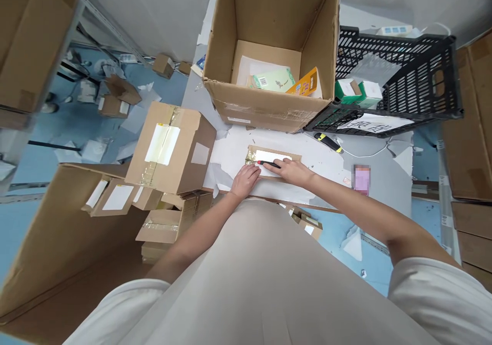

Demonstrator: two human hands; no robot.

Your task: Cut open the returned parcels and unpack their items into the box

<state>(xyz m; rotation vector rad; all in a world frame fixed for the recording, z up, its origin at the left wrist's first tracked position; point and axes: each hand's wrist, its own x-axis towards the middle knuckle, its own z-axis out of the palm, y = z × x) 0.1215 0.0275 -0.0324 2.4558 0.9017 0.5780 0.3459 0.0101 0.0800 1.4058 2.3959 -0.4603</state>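
Observation:
A small flat cardboard box (295, 157) lies on the white-covered table, with a white label on top and shiny tape at its left end. My left hand (245, 181) grips its near left corner, fingers bent and close together. Over the label, my right hand (290, 171) is closed around a slim black tool with a red end (270, 164); it looks like a cutter or pen, too small to tell which. The red end points left, near the tape. My right fingers partly cover the label.
Behind stands a large open carton (269, 101) with a green packet and an orange packet inside. A black plastic crate (400, 112) holds green-and-white boxes. A yellow-and-black cutter (328, 142) lies nearby. Left is a taped carton (167, 147); a blurred pink item (361, 179) lies right.

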